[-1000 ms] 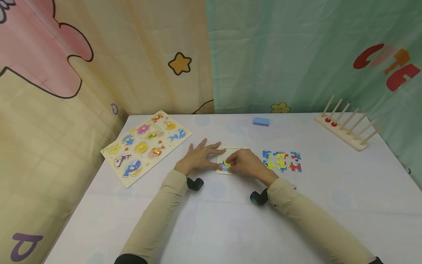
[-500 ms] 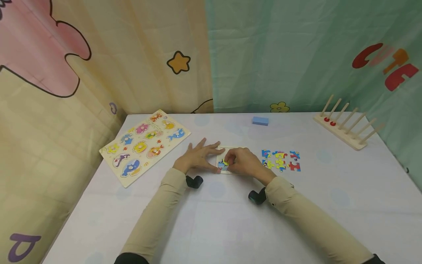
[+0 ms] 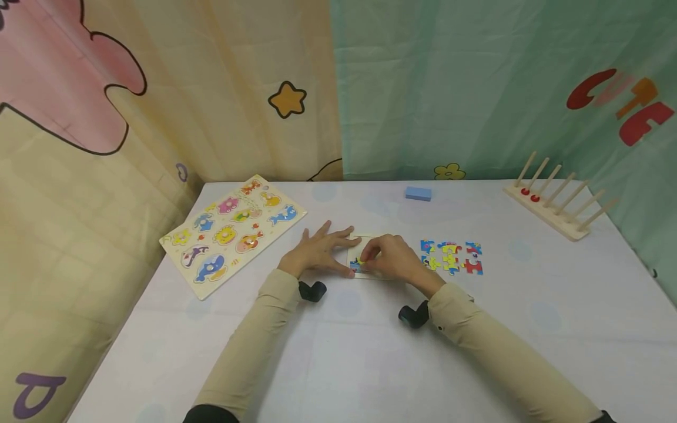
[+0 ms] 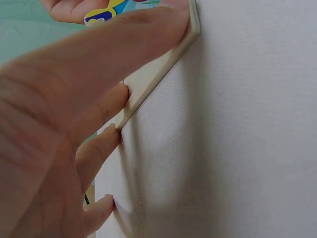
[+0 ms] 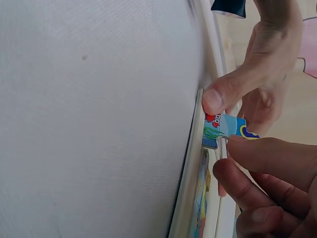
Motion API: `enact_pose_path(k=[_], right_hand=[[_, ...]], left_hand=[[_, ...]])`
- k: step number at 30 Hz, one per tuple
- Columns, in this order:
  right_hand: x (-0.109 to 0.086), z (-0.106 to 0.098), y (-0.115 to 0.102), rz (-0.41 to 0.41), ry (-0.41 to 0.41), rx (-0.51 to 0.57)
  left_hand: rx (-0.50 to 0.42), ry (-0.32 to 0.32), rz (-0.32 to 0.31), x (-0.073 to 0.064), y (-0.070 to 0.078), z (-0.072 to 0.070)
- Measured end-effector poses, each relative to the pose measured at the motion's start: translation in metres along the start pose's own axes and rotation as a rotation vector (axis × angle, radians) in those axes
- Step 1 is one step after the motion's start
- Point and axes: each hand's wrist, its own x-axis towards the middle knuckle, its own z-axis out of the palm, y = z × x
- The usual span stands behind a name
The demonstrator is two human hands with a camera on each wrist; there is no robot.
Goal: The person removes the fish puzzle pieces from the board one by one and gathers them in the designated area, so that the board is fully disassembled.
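A pale wooden puzzle board point(image 3: 355, 252) lies on the table between the hands. The left hand point(image 3: 316, 252) spreads its straight fingers along the board's left side. Its thumb presses the near corner, as the left wrist view also shows. The right hand point(image 3: 395, 258) bends over the board, thumb and fingers pinching a blue-and-yellow puzzle piece point(image 5: 214, 134) with a red crab and green seaweed. That piece sits at the board's corner, beside the left thumb. Another coloured piece point(image 5: 201, 191) lies in the board, partly hidden. Several loose puzzle pieces point(image 3: 451, 258) lie right of the right hand.
A sea-animal peg puzzle point(image 3: 233, 235) lies angled at the left. At the back is a blue block point(image 3: 418, 194). A wooden rack of upright pegs point(image 3: 550, 210) with red beads stands back right. Curtains point(image 3: 449, 88) hang behind the table.
The right hand makes small shifts over the board's near left corner, covering more of the coloured piece. The left hand stays at the board's side, and the loose pieces lie as before.
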Motion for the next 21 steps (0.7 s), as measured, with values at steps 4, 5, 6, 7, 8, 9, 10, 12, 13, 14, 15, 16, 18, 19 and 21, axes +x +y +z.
enact_pose_path(k=[4, 5, 6, 7, 8, 9, 10, 12, 13, 14, 15, 16, 18, 19, 21], right_hand=[[0.0, 0.001, 0.002, -0.005, 0.014, 0.06], [0.0, 0.001, 0.002, -0.003, 0.02, 0.08], [0.0, 0.001, 0.003, 0.002, 0.027, 0.1], [0.0, 0.002, 0.004, 0.005, 0.035, 0.12], [-0.001, 0.002, 0.005, 0.013, 0.042, 0.138], [-0.002, 0.001, 0.006, 0.032, 0.049, 0.161], [-0.003, 0.001, 0.008, 0.047, 0.055, 0.184], [-0.006, -0.002, 0.01, 0.085, 0.058, 0.226], [-0.008, -0.003, 0.011, 0.105, 0.059, 0.245], [-0.01, -0.005, 0.013, 0.128, 0.057, 0.266], [-0.011, -0.007, 0.015, 0.151, 0.055, 0.287], [-0.014, -0.009, 0.017, 0.17, 0.052, 0.3], [-0.019, -0.013, 0.024, 0.205, 0.049, 0.312], [-0.022, -0.015, 0.027, 0.223, 0.048, 0.315], [-0.028, -0.02, 0.035, 0.255, 0.045, 0.311]], left_hand=[[0.006, -0.005, -0.004, 0.001, 0.001, 0.0], [0.009, -0.006, -0.007, 0.001, 0.001, 0.0], [0.012, -0.005, -0.007, 0.001, 0.001, 0.0], [0.016, -0.005, -0.007, 0.001, 0.001, 0.0], [0.021, -0.004, -0.008, 0.002, 0.001, 0.001], [0.024, -0.004, -0.007, 0.002, 0.001, 0.001], [0.027, -0.005, -0.006, 0.002, 0.0, 0.001], [0.028, -0.006, -0.005, 0.002, 0.0, 0.002], [0.027, -0.006, -0.003, 0.002, 0.0, 0.002], [0.027, -0.006, -0.001, 0.002, 0.0, 0.002], [0.026, -0.007, 0.001, 0.002, 0.0, 0.002], [0.026, -0.008, 0.002, 0.003, 0.0, 0.002], [0.022, -0.009, 0.005, 0.003, 0.0, 0.001], [0.021, -0.011, 0.005, 0.003, -0.001, 0.001], [0.019, -0.014, 0.003, 0.003, -0.001, 0.001]])
